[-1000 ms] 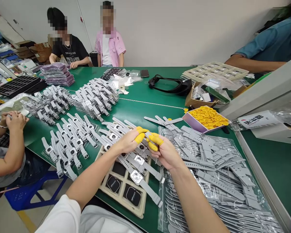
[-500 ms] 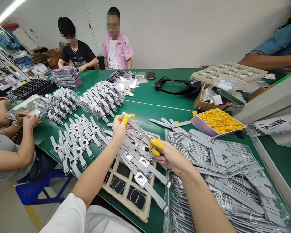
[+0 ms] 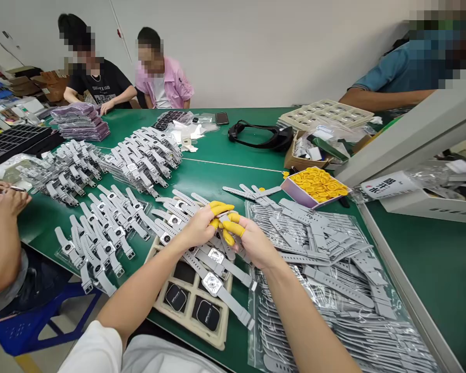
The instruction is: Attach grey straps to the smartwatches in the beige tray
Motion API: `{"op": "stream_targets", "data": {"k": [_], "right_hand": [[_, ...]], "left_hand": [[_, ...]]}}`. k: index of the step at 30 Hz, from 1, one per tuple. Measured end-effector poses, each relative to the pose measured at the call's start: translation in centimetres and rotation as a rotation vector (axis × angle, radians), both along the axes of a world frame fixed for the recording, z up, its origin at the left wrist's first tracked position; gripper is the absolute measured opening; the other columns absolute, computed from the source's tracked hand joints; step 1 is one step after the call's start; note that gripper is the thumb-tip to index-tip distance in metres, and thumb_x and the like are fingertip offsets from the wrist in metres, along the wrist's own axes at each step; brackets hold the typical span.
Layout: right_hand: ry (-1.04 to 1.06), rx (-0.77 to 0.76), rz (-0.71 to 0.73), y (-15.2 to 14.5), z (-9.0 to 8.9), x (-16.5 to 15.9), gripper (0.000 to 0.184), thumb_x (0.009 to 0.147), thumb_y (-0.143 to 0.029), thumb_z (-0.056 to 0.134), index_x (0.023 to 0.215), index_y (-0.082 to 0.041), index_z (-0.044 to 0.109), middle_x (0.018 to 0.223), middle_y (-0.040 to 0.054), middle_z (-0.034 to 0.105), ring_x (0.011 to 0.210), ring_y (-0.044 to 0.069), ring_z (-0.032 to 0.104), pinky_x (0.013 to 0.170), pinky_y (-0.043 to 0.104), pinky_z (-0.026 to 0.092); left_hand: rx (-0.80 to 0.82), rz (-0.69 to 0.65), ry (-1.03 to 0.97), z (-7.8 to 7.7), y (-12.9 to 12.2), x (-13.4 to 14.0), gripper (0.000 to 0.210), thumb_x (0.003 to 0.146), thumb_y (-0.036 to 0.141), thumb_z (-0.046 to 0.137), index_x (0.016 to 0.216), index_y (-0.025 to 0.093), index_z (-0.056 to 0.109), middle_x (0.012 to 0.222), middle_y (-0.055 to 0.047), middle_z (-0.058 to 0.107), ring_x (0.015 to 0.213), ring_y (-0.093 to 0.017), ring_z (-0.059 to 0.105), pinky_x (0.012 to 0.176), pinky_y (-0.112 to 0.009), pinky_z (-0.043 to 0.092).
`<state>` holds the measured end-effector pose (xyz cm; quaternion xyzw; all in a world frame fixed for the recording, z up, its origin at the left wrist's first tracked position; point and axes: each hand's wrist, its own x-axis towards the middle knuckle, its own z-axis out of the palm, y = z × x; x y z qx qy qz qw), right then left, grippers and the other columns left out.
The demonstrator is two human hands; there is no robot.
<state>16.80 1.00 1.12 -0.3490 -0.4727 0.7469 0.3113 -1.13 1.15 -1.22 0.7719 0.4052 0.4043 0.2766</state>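
Fingers [image 3: 222,209] of both my hands pinch one grey watch strap [image 3: 226,220] above the beige tray [image 3: 160,309]; fitting step, next needs alignment.

Bright even light, sharp, edges wide-angle stretched.

Small grey part [image 3: 224,219] between the hands, mostly hidden behind yellow-capped fingertips [image 3: 228,237].

A green worktop [image 3: 236,155] carries rows of grey watches [image 3: 140,155] and a beige tray [image 3: 221,339]. A plastic sheet of grey straps [image 3: 334,269], a box of yellow finger cots [image 3: 316,185] and a black strap [image 3: 256,135] lie there too.
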Motion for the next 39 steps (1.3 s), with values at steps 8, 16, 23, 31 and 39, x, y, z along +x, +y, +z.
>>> {"op": "stream_targets", "data": {"k": [8,16,23,31,39], "right_hand": [[0.152,-0.147,-0.079,0.2,0.5,-0.1,0.034,0.072,-0.044,0.082,0.077,-0.02,0.059,0.049,-0.0072,0.049,0.038,0.006,0.032,0.038,0.02,0.025],[0.204,-0.198,-0.119,0.5,-0.1,0.0,0.029,0.073,-0.039,0.079,0.073,-0.02,0.057,0.045,-0.0076,0.044,0.036,0.005,0.027,0.037,0.019,0.019],[0.125,-0.211,-0.074,0.6,-0.7,0.1,0.033,0.071,-0.038,0.078,0.068,-0.021,0.05,0.047,-0.0084,0.04,0.038,0.004,0.024,0.038,0.019,0.017],[0.131,-0.151,-0.058,0.6,0.4,0.2,0.032,0.076,-0.045,0.077,0.08,-0.022,0.054,0.05,-0.0086,0.044,0.041,0.007,0.026,0.04,0.021,0.02],[-0.25,0.423,-0.044,1.2,1.1,2.3,0.031,0.089,-0.052,0.07,0.089,-0.023,0.063,0.076,-0.002,0.061,0.064,0.014,0.049,0.058,0.027,0.038]], "left_hand": [[0.011,0.04,0.044,0.0,-0.1,0.1,0.051,0.097,0.012,0.042,0.143,0.024,0.061,0.128,-0.01,0.067,0.119,-0.024,0.062,0.108,-0.042,0.052],[-0.057,-0.033,0.099,1.3,-0.6,-0.3,0.045,0.105,0.026,0.039,0.147,0.021,0.057,0.127,-0.011,0.061,0.12,-0.024,0.06,0.112,-0.043,0.05],[0.032,-0.014,0.387,2.0,-0.8,-0.3,0.046,0.096,0.02,0.049,0.14,0.019,0.061,0.122,-0.012,0.063,0.114,-0.027,0.061,0.104,-0.044,0.054],[-0.027,-0.04,0.165,2.0,-0.4,-0.6,0.04,0.105,0.027,0.044,0.141,0.021,0.061,0.121,-0.011,0.066,0.112,-0.023,0.064,0.102,-0.04,0.055],[-0.004,0.161,0.175,4.3,-0.3,-2.3,0.05,0.101,0.021,0.051,0.151,0.02,0.051,0.13,-0.012,0.07,0.117,-0.023,0.068,0.105,-0.039,0.054]]}}
